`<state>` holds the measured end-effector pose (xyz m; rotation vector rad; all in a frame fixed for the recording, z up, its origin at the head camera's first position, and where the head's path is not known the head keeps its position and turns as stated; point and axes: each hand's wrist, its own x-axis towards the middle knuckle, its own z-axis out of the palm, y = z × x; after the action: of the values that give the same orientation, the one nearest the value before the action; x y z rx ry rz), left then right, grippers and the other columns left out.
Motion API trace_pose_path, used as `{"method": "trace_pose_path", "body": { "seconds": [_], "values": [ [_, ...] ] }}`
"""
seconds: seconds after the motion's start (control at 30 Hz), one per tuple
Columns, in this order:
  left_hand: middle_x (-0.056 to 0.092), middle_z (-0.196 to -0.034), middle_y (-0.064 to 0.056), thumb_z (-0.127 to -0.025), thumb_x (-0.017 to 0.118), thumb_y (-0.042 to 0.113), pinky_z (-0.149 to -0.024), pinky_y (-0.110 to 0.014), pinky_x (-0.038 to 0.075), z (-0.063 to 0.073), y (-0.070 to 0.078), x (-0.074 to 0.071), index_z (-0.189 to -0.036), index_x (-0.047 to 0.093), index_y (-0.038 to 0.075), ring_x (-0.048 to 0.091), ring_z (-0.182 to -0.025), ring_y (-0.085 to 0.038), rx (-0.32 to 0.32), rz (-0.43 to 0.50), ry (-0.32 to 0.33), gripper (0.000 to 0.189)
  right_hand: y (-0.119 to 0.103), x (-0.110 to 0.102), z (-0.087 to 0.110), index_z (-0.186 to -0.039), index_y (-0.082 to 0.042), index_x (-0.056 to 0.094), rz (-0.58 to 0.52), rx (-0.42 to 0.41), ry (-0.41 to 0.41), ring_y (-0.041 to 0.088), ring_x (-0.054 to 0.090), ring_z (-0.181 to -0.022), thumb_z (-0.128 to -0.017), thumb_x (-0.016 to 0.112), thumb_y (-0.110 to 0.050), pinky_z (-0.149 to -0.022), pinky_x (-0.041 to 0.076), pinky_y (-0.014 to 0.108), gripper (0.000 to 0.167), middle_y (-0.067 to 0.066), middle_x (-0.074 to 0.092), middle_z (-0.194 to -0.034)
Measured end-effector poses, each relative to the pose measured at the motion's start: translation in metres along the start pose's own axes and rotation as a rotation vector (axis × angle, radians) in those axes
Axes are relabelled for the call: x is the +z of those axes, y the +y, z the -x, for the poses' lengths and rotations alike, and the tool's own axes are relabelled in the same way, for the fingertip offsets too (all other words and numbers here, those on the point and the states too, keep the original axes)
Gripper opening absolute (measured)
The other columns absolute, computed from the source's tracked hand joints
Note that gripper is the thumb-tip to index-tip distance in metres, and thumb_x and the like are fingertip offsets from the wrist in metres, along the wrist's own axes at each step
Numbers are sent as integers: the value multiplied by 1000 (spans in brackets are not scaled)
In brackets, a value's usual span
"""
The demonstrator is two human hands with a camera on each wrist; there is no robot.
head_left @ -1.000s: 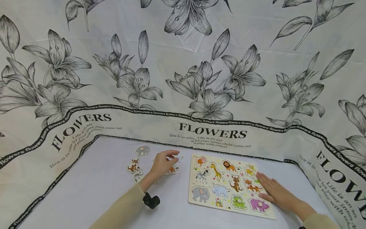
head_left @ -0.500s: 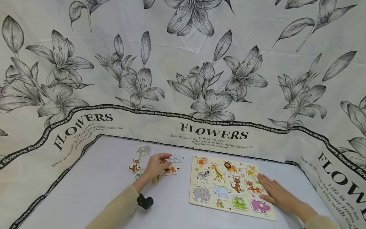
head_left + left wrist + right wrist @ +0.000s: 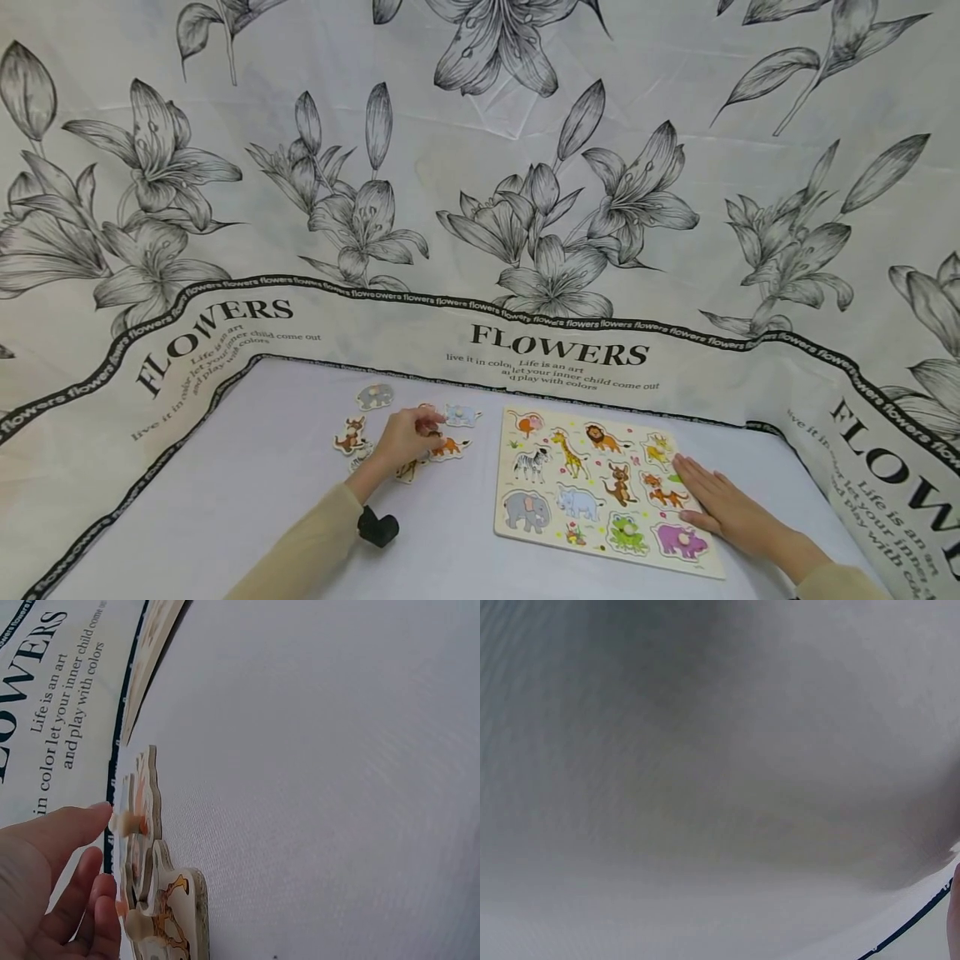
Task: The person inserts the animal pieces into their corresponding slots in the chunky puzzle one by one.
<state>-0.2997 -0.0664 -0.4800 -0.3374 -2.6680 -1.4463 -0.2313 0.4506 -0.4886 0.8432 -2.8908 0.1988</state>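
My left hand [image 3: 405, 437] hovers low over several loose wooden puzzle pieces, its fingers loosely bent. In the left wrist view the fingertips are close to the pieces' small knobs [image 3: 129, 823], and no piece shows lifted. Just right of the fingers lie a blue rhino piece [image 3: 462, 415] and an orange animal piece [image 3: 448, 447]. A giraffe piece [image 3: 407, 472] lies partly under the hand. My right hand [image 3: 731, 508] rests with straight fingers along the right edge of the animal puzzle board [image 3: 510, 525]. Knobs show on the board's frog [image 3: 627, 531] and purple hippo [image 3: 681, 540].
Farther left lie an elephant piece [image 3: 375, 397], a kangaroo piece [image 3: 350, 435] and a partly hidden zebra piece [image 3: 361, 457]. A white cloth [image 3: 277, 467] covers the table. Behind it hangs a flower-printed curtain [image 3: 397, 333]. The right wrist view is mostly blurred surface.
My left hand has drawn back leftward from the rhino piece, uncovering it, and its fingers are now lower and to the left. The right hand stays on the board.
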Motion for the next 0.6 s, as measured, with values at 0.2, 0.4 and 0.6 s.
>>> {"method": "trace_pose_path", "body": {
  "seconds": [0.2,0.4,0.6],
  "values": [
    [67,-81,-4,-73,81,7,-61,-20,41,-4,-5,-2,-96,72,3,51,-70,-10,7,-24,-41,25,0,0,0,-150,-1,25,8,-15,14,-20,-19,-133,-94,58,-33,-103,-17,3,72,2,13,-160],
    [68,-77,-3,-71,83,5,-59,-20,43,-8,-6,-3,-95,72,2,54,-67,-8,7,-44,-108,27,-2,-1,0,-150,0,26,2,-13,15,-21,-19,-133,-94,58,-33,-103,-17,3,72,0,12,-159],
    [67,-81,-4,-71,82,2,-62,-20,45,-8,0,-3,-96,71,1,55,-70,-8,-18,-55,-146,27,-2,1,1,-150,0,27,6,-9,26,-20,-18,-133,-94,58,-33,-104,-16,3,71,0,13,-160]
  ]
}}
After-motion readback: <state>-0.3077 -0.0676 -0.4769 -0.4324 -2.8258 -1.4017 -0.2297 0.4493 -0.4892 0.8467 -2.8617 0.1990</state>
